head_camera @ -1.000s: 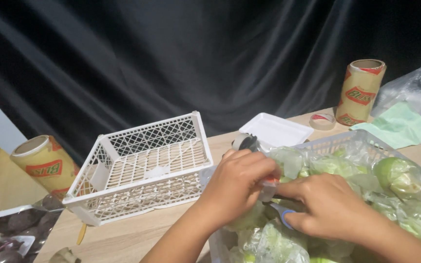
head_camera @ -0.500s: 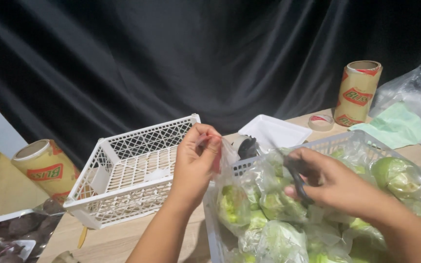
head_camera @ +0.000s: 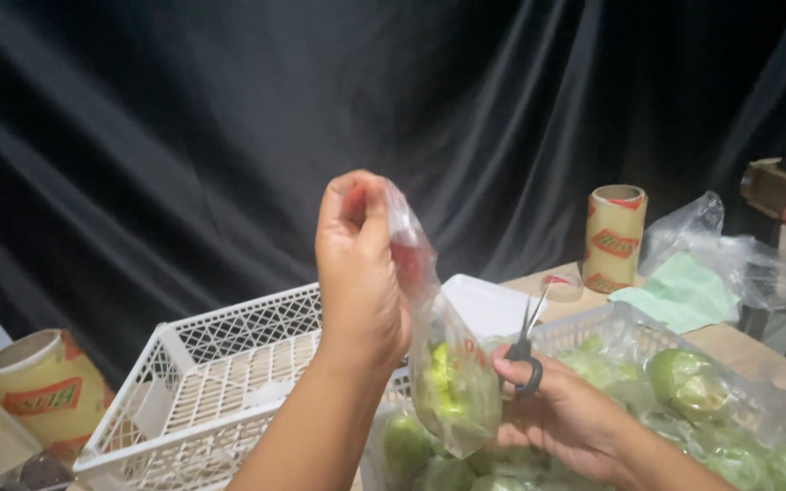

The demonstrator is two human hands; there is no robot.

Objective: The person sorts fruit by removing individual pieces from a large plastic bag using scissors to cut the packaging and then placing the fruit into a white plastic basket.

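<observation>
Now | left hand (head_camera: 357,264) pinching bag (head_camera: 448,382) | right hand (head_camera: 566,414) gripping scissors (head_camera: 525,350)

An empty basket (head_camera: 220,382) sits on the tabletop (head_camera: 757,350) left of the fruit-filled basket (head_camera: 611,332). Tape rolls stand at the far left edge (head_camera: 47,391) and far right corner (head_camera: 613,238); a tray (head_camera: 484,305) lies behind the baskets.

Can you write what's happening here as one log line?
left hand: lifts plastic bag of green fruit | right hand: holds scissors beside it
</observation>
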